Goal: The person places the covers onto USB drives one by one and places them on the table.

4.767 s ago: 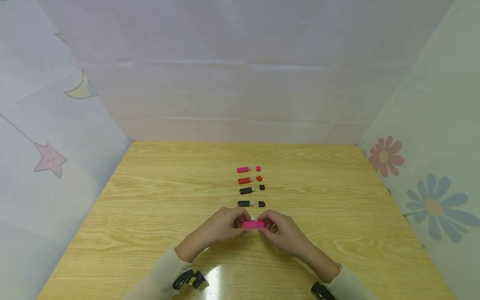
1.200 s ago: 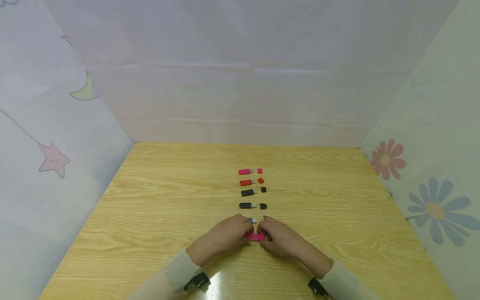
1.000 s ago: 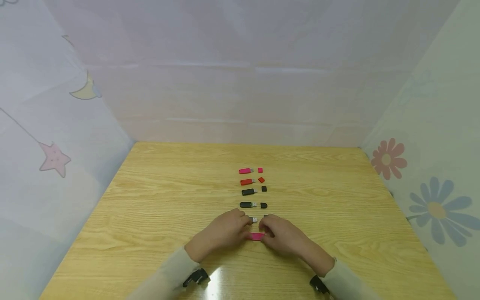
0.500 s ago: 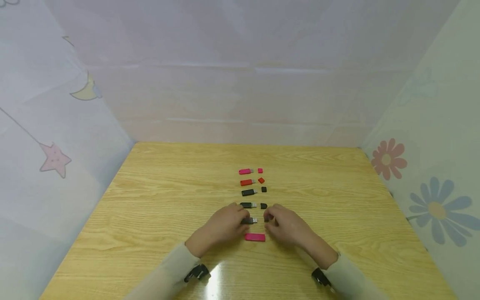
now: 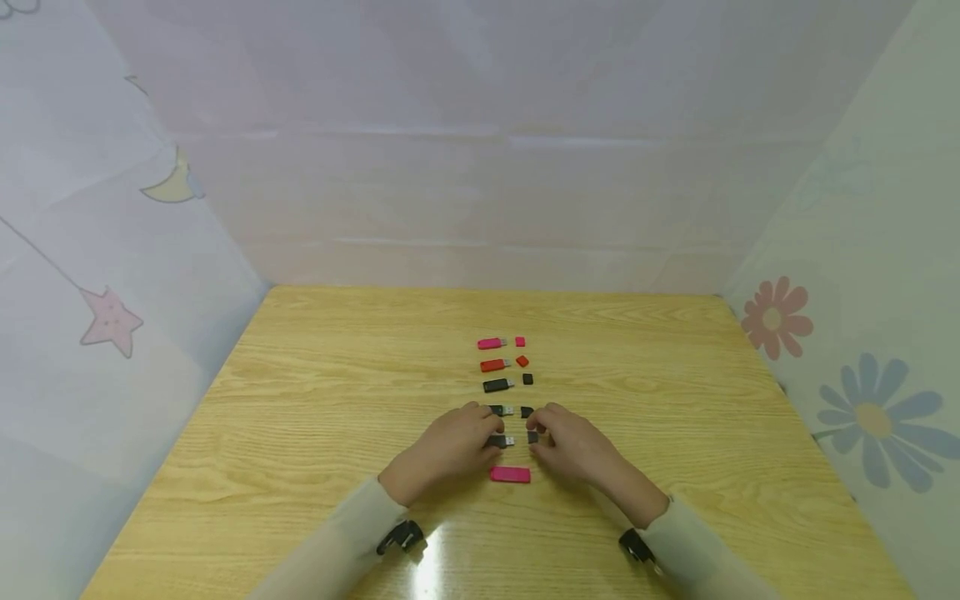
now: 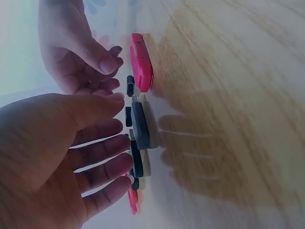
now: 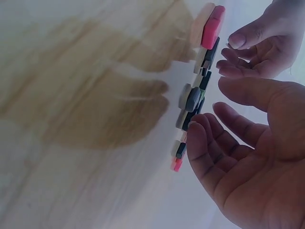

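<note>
My left hand hovers at a dark grey USB stick, partly covered by its fingers, with the metal plug showing. In the left wrist view, the thumb and fingers stand apart beside that stick, not gripping it. My right hand has bent fingers around the small dark grey cap. Thumb and fingers are apart there too, and the cap lies on the table in the right wrist view. Nearer my body lies a pink USB stick with no plug showing, touched by neither hand.
Farther back, uncapped sticks lie in rows, each with its cap to the right: black, another black, red and pink. The wooden table meets patterned cloth walls at the back and sides.
Both hands held the pink USB stick earlier, then set it down and let go. They have moved slightly forward and apart to the grey stick and its cap.
</note>
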Available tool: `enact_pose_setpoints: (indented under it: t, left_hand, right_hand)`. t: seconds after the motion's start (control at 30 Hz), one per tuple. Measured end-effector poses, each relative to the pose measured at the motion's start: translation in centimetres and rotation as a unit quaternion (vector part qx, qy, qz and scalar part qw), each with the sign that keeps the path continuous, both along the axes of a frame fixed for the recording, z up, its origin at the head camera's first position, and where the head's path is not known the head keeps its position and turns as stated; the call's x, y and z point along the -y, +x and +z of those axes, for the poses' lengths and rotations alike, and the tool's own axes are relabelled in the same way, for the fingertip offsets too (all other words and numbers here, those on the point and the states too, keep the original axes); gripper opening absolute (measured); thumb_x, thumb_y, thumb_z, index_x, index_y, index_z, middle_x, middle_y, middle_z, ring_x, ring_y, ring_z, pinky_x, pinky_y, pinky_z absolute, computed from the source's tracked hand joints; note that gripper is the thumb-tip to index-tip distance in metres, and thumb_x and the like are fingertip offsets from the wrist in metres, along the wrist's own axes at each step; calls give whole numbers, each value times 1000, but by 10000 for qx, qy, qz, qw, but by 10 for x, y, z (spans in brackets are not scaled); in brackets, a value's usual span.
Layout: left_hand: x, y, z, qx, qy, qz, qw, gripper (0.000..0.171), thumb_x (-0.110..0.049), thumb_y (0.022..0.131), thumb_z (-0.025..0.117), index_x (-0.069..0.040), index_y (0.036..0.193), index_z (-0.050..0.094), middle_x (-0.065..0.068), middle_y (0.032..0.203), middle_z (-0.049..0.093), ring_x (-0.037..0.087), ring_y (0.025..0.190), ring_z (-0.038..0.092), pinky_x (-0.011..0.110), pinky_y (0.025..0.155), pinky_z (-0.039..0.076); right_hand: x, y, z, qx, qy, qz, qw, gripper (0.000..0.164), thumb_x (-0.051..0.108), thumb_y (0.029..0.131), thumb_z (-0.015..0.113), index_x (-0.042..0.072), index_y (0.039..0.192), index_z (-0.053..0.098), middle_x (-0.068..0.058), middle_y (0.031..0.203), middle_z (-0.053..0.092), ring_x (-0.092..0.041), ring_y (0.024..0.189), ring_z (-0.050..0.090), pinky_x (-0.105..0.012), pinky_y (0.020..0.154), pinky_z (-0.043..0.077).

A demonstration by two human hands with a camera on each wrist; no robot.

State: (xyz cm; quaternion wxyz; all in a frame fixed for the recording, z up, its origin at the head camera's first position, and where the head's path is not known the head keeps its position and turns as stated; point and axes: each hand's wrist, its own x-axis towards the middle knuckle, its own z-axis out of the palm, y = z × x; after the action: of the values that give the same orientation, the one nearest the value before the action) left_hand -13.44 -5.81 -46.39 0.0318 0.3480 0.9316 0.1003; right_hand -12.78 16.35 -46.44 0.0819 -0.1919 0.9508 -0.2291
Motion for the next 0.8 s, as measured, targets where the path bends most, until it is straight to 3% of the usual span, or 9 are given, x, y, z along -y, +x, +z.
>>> enact_pose_setpoints:
  t: [0.43, 0.8]
  left_hand:
    - [-3, -4, -2, 225, -180, 79, 9996, 18, -29, 94, 73, -15, 104, 71, -7, 96, 61, 9, 85, 52, 23, 74, 49]
    - [-3, -6, -4, 177, -246, 34, 9995, 15, -27, 92, 75, -15, 96, 69, -7, 91, 58, 10, 82, 50, 22, 71, 48]
  right_hand:
    - [2, -6, -5, -37, 231, 71, 9997, 20, 15, 89, 78, 12, 106, 69, 4, 89, 56, -10, 72, 48, -29, 65, 44]
    - [4, -9, -9, -78, 289, 128, 9995, 17, 13, 88, 77, 11, 103, 69, 4, 91, 56, -10, 74, 50, -32, 69, 47]
